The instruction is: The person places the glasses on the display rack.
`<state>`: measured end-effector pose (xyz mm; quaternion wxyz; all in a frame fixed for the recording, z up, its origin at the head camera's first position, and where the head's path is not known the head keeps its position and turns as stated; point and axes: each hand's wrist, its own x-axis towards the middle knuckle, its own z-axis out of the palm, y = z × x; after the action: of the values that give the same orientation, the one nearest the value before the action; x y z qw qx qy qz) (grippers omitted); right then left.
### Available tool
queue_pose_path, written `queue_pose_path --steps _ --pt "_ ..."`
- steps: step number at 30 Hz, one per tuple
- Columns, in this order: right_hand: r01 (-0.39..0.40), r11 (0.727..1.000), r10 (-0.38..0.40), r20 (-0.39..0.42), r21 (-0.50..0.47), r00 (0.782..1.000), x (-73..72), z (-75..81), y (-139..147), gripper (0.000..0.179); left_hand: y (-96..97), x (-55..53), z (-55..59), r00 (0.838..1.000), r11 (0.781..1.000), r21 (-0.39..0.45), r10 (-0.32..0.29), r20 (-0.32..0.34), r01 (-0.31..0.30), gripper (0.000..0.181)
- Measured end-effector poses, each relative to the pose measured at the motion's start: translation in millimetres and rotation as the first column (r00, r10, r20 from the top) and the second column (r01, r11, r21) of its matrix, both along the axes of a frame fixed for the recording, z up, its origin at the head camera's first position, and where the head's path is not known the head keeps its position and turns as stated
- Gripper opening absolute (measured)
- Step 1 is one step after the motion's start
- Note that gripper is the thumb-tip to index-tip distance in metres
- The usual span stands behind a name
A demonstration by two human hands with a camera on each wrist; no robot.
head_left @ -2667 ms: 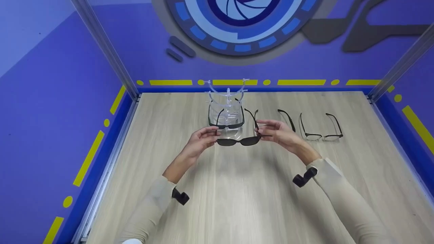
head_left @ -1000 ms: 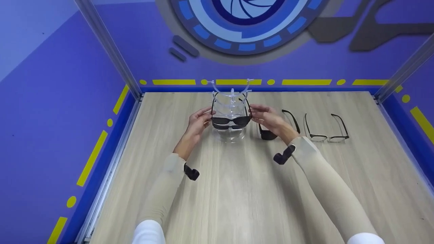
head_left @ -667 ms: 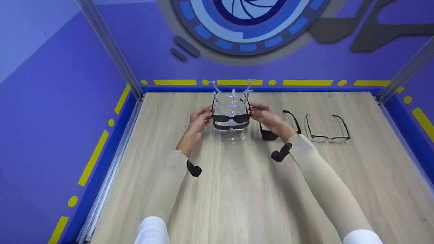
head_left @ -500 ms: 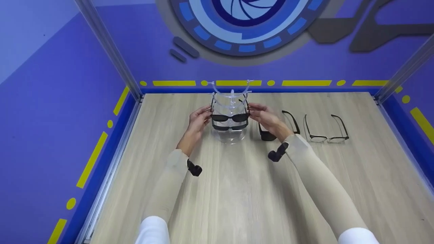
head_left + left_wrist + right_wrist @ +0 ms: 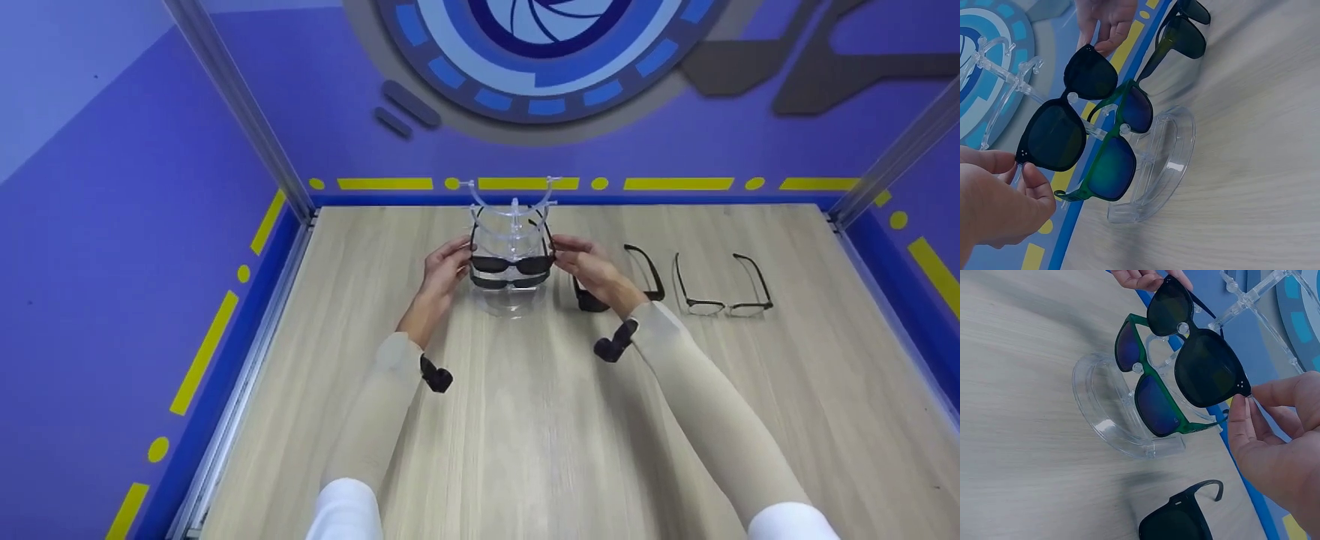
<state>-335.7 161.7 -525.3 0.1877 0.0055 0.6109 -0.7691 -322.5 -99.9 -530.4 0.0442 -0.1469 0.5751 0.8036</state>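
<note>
Black sunglasses (image 5: 490, 265) sit at the clear eyeglass stand (image 5: 510, 306), on the tier above a green-framed pair of sunglasses (image 5: 1112, 169). My left hand (image 5: 444, 268) pinches the black pair at its left hinge corner between thumb and fingers. At the opposite hinge corner, my right hand (image 5: 594, 268) pinches it likewise. In the right wrist view, the black lenses (image 5: 1204, 368) hang in front of and above the green frame, with a clear nose peg at the bridge. The temples reach back along the stand's sides.
Another dark pair of sunglasses (image 5: 592, 301) lies on the wooden table right of the stand, partly hidden behind my right hand. Farther right are clear-lens eyeglasses (image 5: 705, 307) with temples unfolded. Bare stand arms (image 5: 514, 208) rise above, near the blue back wall (image 5: 675, 157).
Both hands have carried the black sunglasses from in front of the stand back and up onto it, above the green pair. Over the last half second they shift only slightly downward.
</note>
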Motion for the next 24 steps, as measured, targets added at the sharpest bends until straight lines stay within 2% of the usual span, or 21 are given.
queue_pose_path --steps 5,12,18,24 --pt "-0.01 1.0 0.01 -0.002 0.008 1.0 0.3 1.5 0.1 0.054 1.1 0.9 -0.7 1.0 1.0 0.0 0.024 -0.001 -0.024 0.034" --pt "0.005 1.0 -0.004 -0.013 0.03 1.0 1.8 4.2 0.3 0.053 1.3 2.7 -0.5 0.999 1.0 -0.022 0.008 -0.037 -0.009 0.033" --pt "-0.006 1.0 0.006 -0.01 0.03 1.0 2.9 1.5 2.0 0.051 -0.2 4.5 -1.7 0.998 0.999 -0.017 0.047 -0.031 -0.048 0.034" --pt "-0.03 0.999 0.03 -0.017 0.044 0.999 4.7 3.2 3.1 0.051 -1.1 4.6 -2.0 0.999 0.999 -0.029 0.032 -0.015 -0.032 0.034"
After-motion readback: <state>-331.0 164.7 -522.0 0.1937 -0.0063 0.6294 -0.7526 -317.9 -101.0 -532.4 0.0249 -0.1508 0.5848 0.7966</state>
